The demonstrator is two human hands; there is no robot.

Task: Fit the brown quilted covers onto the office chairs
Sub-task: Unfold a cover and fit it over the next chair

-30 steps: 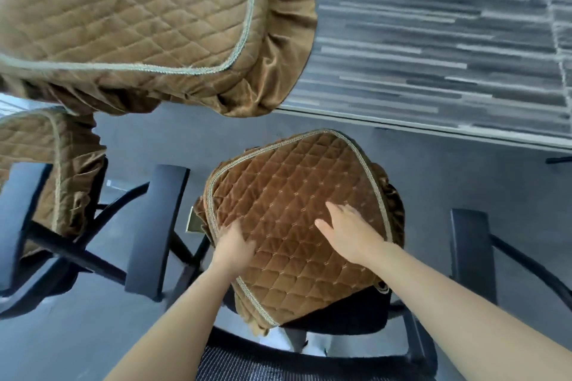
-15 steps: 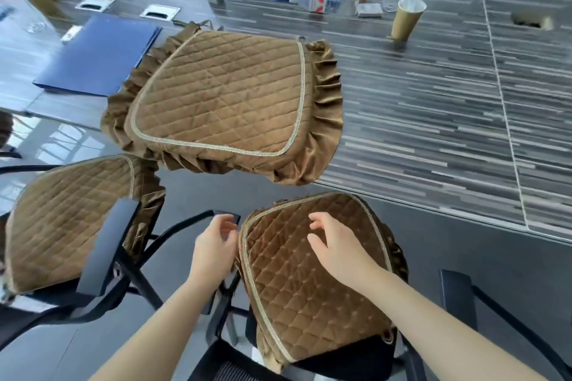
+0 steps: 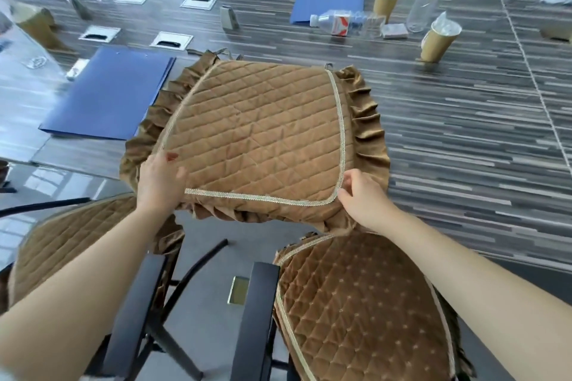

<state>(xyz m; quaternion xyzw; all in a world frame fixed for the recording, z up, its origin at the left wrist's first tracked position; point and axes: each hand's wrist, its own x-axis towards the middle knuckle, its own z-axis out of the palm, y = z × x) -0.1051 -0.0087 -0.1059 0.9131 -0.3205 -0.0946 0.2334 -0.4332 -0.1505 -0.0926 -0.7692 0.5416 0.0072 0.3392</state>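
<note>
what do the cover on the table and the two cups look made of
Cover on the table: soft quilted fabric, probably velvet-like, judging by its sheen, stitched diamond pattern, gathered ruffle and pale braided trim. Left hand and right hand grip its near corners. Cups: likely paper, matte tan outside, pale inside, thin rolled rims. Table: glossy streaked wood-look surface, possibly laminate.

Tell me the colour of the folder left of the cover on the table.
The folder is blue; the head view shows it.

both hands [image 3: 162, 176] [image 3: 360, 195] extended forward, fingers curled.
</note>
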